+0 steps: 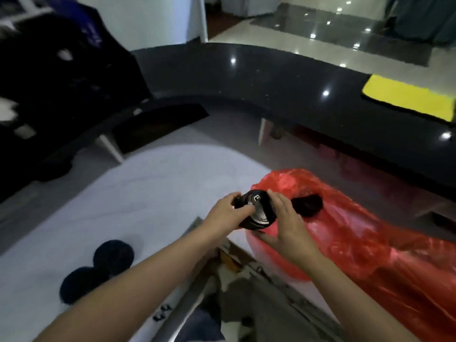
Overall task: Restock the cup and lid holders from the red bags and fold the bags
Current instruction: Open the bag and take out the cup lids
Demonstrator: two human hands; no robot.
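Red plastic bag (357, 238) lies on its side on the white counter (148, 193), mouth open toward the hands, body running off to the lower right. Stack of black lids (256, 213) sits right at the bag mouth, held between both hands, top lid face tilted up toward the camera. Left hand (227, 213) comes in from the lower left, forearm extended, fingers curled round the stack's left side with a fingertip on the top lid. Right hand (286, 225) reaches from the lower right, fingers spread and lightly bent against the stack's right side, thumb low at the bag's rim; can't tell how firm that grip is. Second dark bundle (308, 206) lies inside the bag just past the right hand; too blurred to identify. Two round dark openings (98, 270) sit in the counter well left of the bag, below the left forearm. Yellow cloth (407, 97) rests on the dark upper counter (271, 82), far beyond the bag.
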